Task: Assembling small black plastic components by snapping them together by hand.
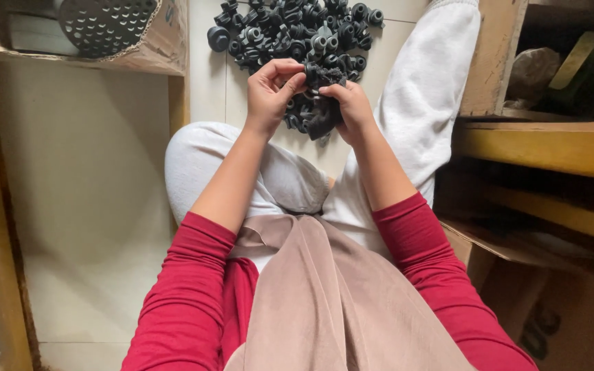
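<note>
Head view: left hand [273, 89] and right hand [352, 103] pinch black rubber cluster [317, 113] between fingertips, above pile of rubber parts [290, 31] on floor. Advice: grip near joint, pull apart steadily, avoid tearing.

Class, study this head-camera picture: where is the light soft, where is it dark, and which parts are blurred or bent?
Head view: soft, even light on the pale floor, no glare; deep shadow under the wooden shelves; both hands, left hand and right hand, slightly soft on the black rubber piece; shelf edges tilt from wide-angle distortion.
</note>
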